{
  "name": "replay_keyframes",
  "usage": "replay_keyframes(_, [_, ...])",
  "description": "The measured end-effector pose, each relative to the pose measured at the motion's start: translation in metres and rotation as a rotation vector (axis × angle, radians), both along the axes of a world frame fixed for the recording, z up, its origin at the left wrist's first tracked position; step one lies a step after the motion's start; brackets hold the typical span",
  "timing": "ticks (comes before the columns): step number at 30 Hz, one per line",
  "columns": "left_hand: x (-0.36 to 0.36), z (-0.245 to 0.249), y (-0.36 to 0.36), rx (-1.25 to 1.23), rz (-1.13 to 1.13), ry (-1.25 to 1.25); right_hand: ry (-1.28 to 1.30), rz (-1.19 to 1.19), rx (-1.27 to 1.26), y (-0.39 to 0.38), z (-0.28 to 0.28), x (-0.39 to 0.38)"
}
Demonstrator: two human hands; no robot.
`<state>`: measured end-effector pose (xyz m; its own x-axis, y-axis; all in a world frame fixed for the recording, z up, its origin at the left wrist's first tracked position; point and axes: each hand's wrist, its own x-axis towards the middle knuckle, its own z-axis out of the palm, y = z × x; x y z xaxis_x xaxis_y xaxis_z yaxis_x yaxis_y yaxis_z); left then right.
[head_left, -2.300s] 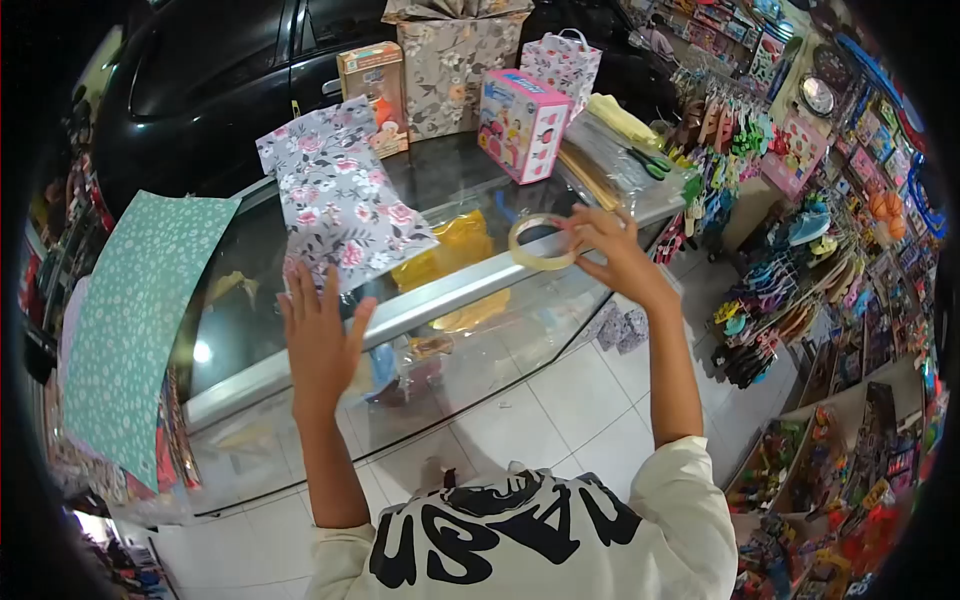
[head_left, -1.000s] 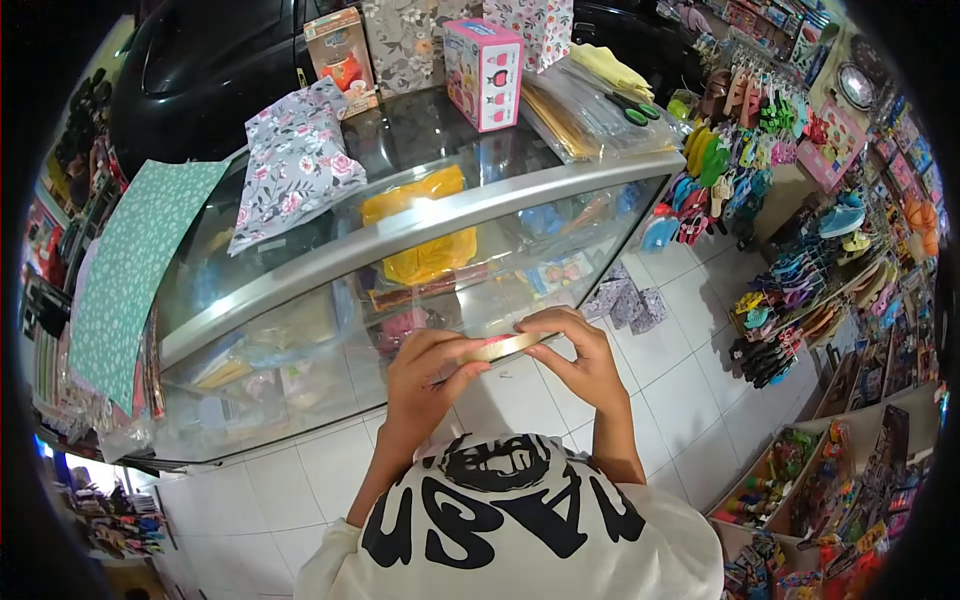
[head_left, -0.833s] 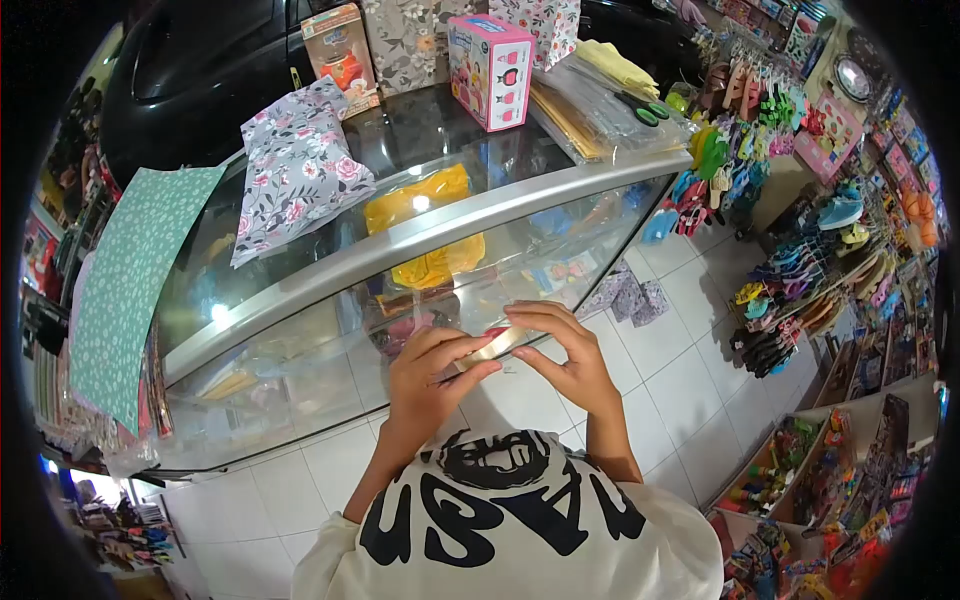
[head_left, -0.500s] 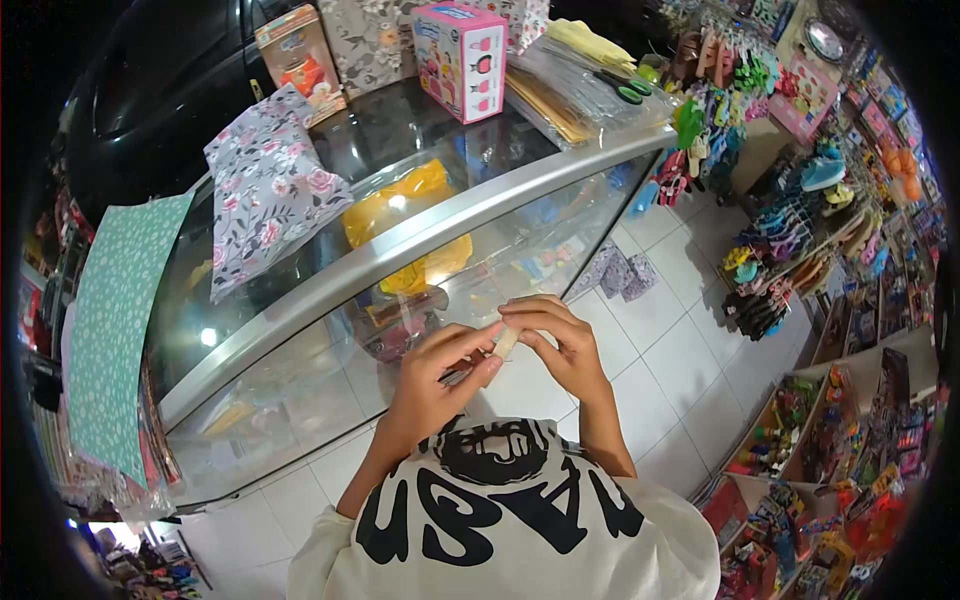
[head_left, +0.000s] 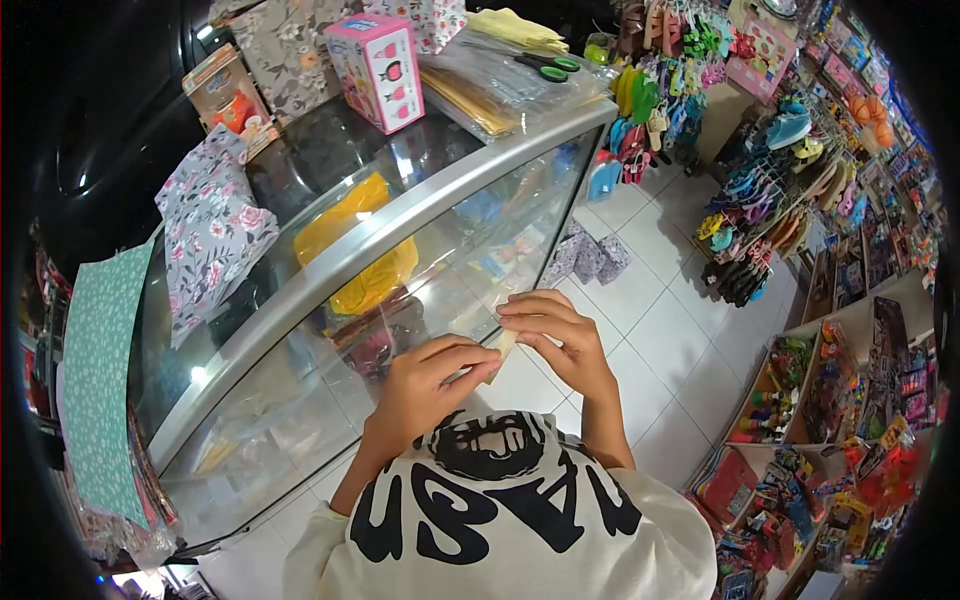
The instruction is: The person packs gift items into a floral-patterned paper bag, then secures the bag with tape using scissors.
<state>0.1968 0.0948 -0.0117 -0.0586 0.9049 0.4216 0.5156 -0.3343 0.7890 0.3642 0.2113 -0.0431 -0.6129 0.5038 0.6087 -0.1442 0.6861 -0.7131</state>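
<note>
You are holding a pale cream roll of adhesive tape (head_left: 506, 346) in front of your chest, turned nearly edge-on to the camera and sitting between your two hands. Your left hand (head_left: 425, 388) is pinching it from one side, its grip closing thumb and fingertips on the roll's lower end. Your right hand (head_left: 556, 335) is pinching the upper end, the fingers curling over the top and the thumb pressing from below. Your fingers are hiding part of the roll, and it is standing clear of the tabletop, a glass display case with a silver metal edge (head_left: 392, 220).

On that tabletop, a grey paper sleeve printed with pink roses (head_left: 212, 225) is lying towards the left, its lower corner reaching the metal edge. A mint-green sheet with small white flowers (head_left: 103, 365) is hanging over the case's left end. Farther back, a brown box with an orange figure (head_left: 226, 97) is standing beside a large taupe floral bag (head_left: 288, 60), and a pink cardboard box with printed pictures (head_left: 380, 75) is standing upright to the right of it. Scissors with black and green handles (head_left: 552, 68) are resting on clear plastic packets (head_left: 485, 78), while a pale yellow folded piece (head_left: 515, 30) is lying just behind them.
</note>
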Motion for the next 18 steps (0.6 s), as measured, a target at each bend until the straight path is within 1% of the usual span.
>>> replay_keyframes(3, [0.012, -0.005, 0.007, 0.001, -0.006, -0.035, -0.001, -0.016, 0.023, 0.005, 0.002, 0.014])
replay_keyframes(6, [0.033, -0.009, 0.012, -0.018, 0.072, -0.277, 0.015, -0.053, 0.06, 0.008, 0.004, 0.03])
replay_keyframes(9, [0.047, -0.004, 0.013, -0.002, 0.129, -0.207, 0.04, -0.089, 0.102, 0.006, 0.014, 0.045])
replay_keyframes(12, [0.053, -0.013, 0.01, 0.089, 0.157, 0.061, 0.011, -0.101, 0.197, 0.005, 0.018, 0.057])
replay_keyframes(15, [0.063, -0.015, 0.009, 0.183, 0.136, 0.081, 0.027, -0.076, 0.216, 0.006, 0.019, 0.069])
replay_keyframes(18, [0.075, -0.016, 0.008, 0.217, 0.135, 0.066, 0.035, -0.056, 0.219, 0.007, 0.019, 0.08])
